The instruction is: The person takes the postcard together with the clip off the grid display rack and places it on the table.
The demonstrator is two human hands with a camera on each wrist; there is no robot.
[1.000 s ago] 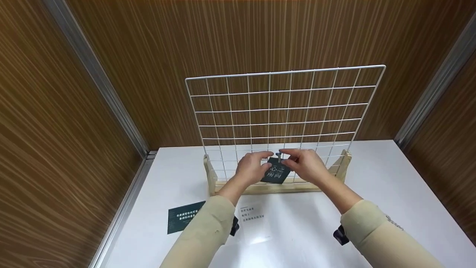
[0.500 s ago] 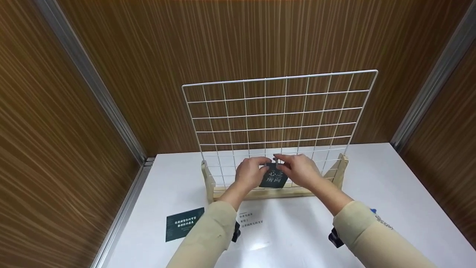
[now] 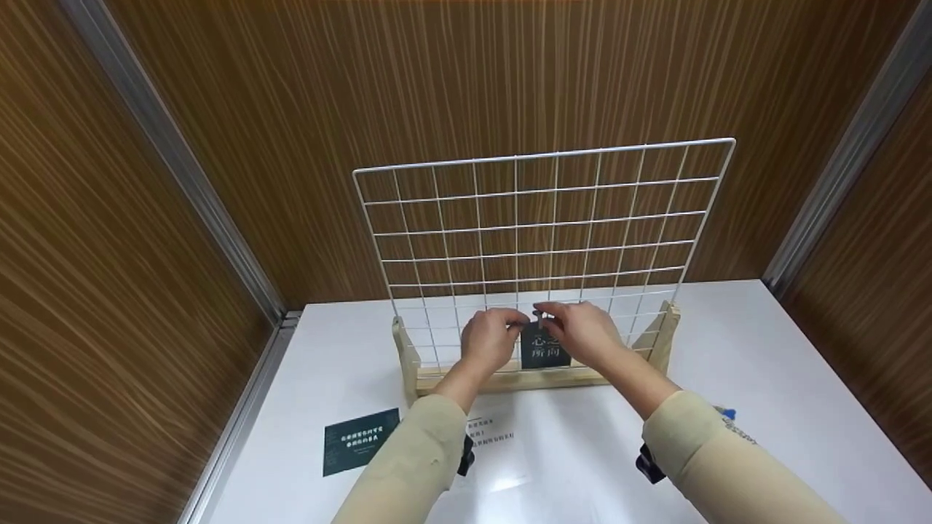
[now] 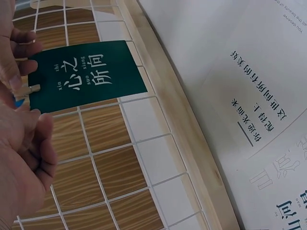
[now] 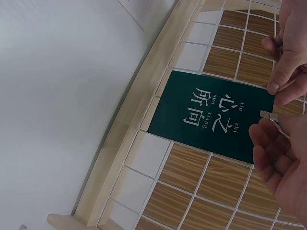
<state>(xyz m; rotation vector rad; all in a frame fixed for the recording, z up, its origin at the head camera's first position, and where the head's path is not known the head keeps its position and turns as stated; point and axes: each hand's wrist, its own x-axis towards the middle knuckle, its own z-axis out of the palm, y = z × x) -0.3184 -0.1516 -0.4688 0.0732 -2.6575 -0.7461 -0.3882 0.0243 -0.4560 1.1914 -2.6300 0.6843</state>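
A dark green card (image 3: 545,356) with white Chinese characters stands upright against the white wire grid (image 3: 535,255). My left hand (image 3: 488,338) pinches its upper left corner between thumb and forefinger, as the right wrist view also shows. At the card's top edge, my right hand (image 3: 586,331) pinches a small wooden clothespin (image 5: 268,115) with a bit of blue on it. In the left wrist view the clothespin's jaws (image 4: 34,88) overlap the card's top edge; I cannot tell whether they also clip a wire.
A wooden stand (image 3: 502,382) carries the grid. Left on the white table lies another dark green card (image 3: 360,440). A white printed sheet (image 3: 499,429) lies in front of the stand. Something small and blue (image 3: 729,413) shows behind the right sleeve. Wood-grain panels enclose three sides.
The green card was tilted and now hangs straight against the grid, shifted slightly right. Both hands stay at its top edge. The blue thing has come into view by the right sleeve.
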